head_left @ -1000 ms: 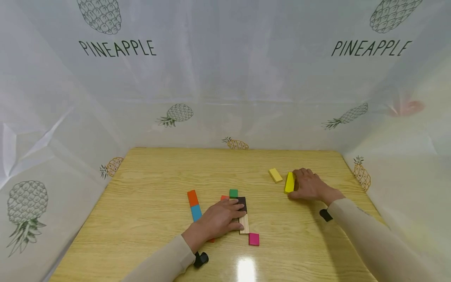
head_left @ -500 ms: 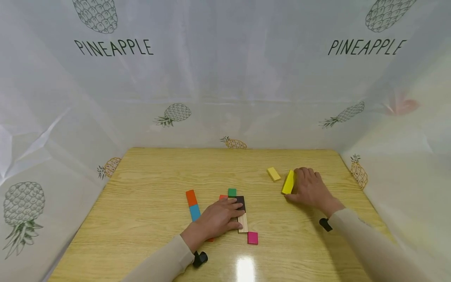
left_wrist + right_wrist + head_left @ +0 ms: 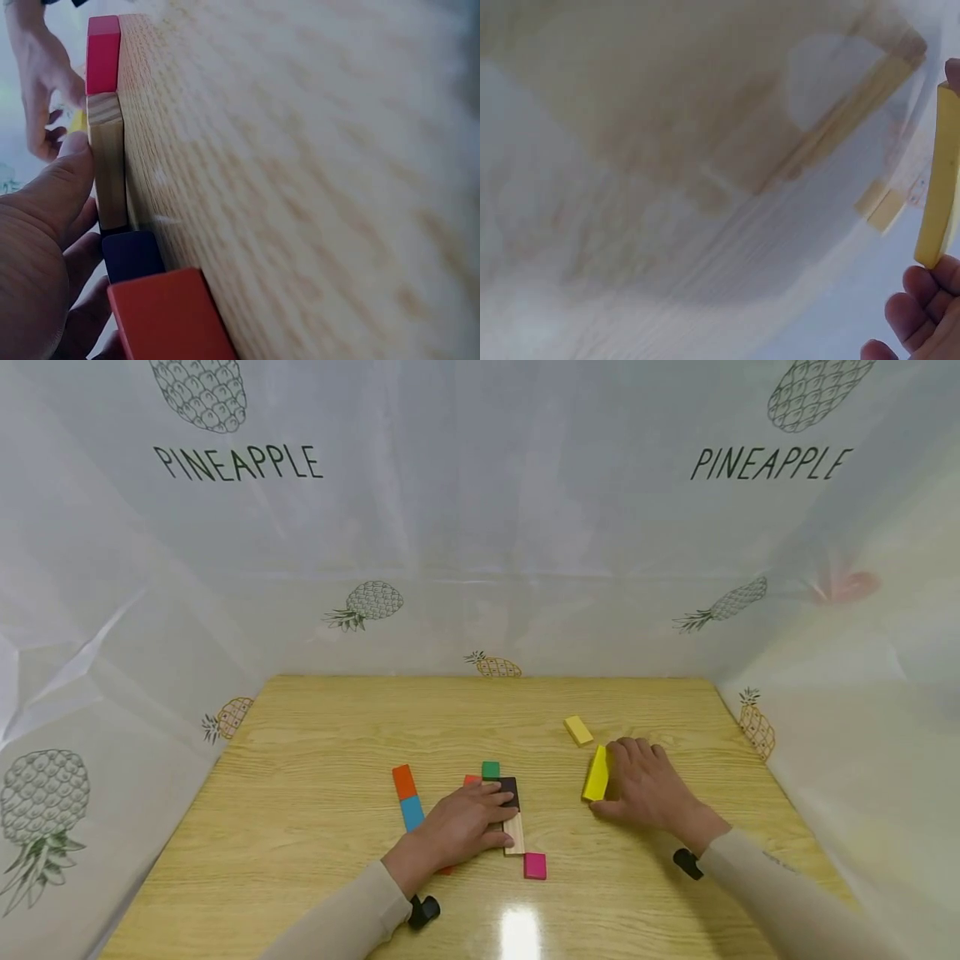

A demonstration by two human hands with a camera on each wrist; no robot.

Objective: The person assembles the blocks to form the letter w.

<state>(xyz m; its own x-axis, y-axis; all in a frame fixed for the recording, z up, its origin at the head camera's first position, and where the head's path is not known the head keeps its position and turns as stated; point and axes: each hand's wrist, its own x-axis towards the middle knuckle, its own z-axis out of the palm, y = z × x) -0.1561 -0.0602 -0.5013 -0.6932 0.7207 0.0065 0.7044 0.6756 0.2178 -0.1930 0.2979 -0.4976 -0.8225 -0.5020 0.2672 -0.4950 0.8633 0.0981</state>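
My left hand lies over a cluster of wooden blocks, its spread fingers resting on a black block and a plain wood block. Partly hidden under it is a red-orange block. A green block and a magenta block adjoin the cluster. On the right, my right hand pinches a long yellow block at its two ends, between thumb and fingertips. The right wrist view shows this yellow block at its right edge.
A small pale yellow block lies beyond the long one. Left of my left hand, an orange block and a blue block form a row running under the wrist. A pineapple-print sheet surrounds the wooden table.
My right hand has brought the long yellow block nearer to me and a little to the left. The left hand has stayed on the cluster. The head view has shifted slightly.
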